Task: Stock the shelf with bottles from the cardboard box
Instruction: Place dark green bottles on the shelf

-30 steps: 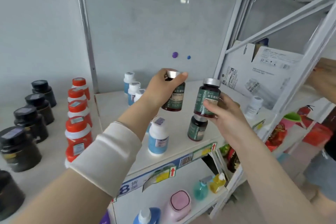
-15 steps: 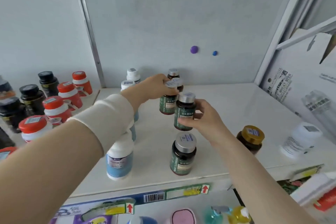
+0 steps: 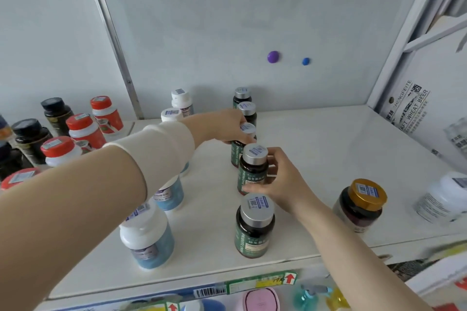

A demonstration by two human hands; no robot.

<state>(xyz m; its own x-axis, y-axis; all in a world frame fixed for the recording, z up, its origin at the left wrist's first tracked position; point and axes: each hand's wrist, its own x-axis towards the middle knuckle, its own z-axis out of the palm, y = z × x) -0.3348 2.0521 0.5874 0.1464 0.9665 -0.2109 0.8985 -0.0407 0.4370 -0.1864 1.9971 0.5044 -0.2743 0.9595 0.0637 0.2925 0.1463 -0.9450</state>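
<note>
1. At frame centre, a dark bottle (image 3: 252,169) is held upright by the right hand (image 3: 280,184), fingers wrapped round its body; its base seems to be at or just above the shelf (image 3: 316,149).
2. Just behind it, a second bottle (image 3: 242,144) is clasped near the cap by the left hand (image 3: 222,126).
3. Both long axes are vertical, in a line running from the front bottle (image 3: 254,227) up the frame toward the wall.
4. Release likely depends on each base sitting flat in that line.
5. At the right edge, the box (image 3: 424,108) is partly seen.
</note>
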